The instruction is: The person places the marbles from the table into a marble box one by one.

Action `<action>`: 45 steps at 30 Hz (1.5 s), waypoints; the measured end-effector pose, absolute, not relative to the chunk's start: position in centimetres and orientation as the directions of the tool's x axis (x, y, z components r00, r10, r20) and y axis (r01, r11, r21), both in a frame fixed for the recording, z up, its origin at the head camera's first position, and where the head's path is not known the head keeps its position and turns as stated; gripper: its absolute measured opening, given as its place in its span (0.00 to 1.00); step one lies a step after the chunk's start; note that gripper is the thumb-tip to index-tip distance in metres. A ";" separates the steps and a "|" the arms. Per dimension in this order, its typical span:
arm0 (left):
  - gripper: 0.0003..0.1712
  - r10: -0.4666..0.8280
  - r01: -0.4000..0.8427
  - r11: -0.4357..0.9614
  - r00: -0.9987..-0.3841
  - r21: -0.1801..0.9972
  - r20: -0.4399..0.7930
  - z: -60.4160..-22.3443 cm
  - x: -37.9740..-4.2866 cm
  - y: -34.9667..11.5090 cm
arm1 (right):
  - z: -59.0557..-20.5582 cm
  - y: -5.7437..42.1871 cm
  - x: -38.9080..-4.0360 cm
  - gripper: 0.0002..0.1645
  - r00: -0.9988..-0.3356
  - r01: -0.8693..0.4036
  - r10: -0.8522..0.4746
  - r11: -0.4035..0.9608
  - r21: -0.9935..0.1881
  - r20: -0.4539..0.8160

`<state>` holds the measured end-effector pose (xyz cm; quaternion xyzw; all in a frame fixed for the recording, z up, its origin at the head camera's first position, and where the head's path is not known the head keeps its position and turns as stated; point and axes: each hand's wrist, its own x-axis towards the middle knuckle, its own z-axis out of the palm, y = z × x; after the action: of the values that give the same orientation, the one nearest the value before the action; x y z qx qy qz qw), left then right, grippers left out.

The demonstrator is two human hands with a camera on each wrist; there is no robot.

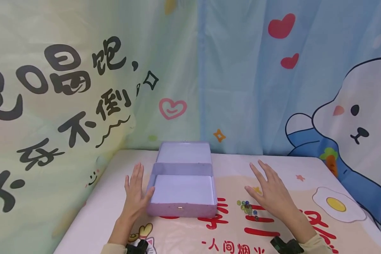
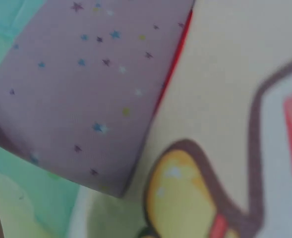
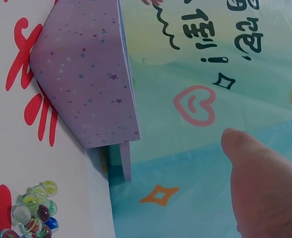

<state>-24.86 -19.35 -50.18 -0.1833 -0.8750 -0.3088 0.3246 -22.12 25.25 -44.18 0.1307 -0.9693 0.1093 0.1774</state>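
Note:
A lilac box with a star pattern on its outside stands on the table, its lid tipped back and its inside bare. Beside the box's left wall is my left hand, fingers straight and pointing away, thumb right at the wall. My right hand hovers to the right with fingers spread and holds nothing. Just left of it lies a small heap of glass marbles, green, blue and clear. In the right wrist view the marbles sit at the lower left, and my right thumb shows at the right.
The printed tablecloth bears red characters and a fried-egg picture. Behind the table hangs a printed curtain, and another cloth covers the left side. Dark wrist straps sit at both cuffs.

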 end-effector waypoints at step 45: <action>0.56 0.168 0.498 0.491 -0.859 0.715 0.483 -53.4 -24.1 -19.2 | -46.1 27.3 -24.4 0.13 -0.970 -0.245 -0.217 0.863 -0.443 0.114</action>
<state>-24.08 -19.25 -53.36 -0.1969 -0.8448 -0.4646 0.1776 -24.40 27.26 -46.12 0.1197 -0.9646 0.2332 0.0301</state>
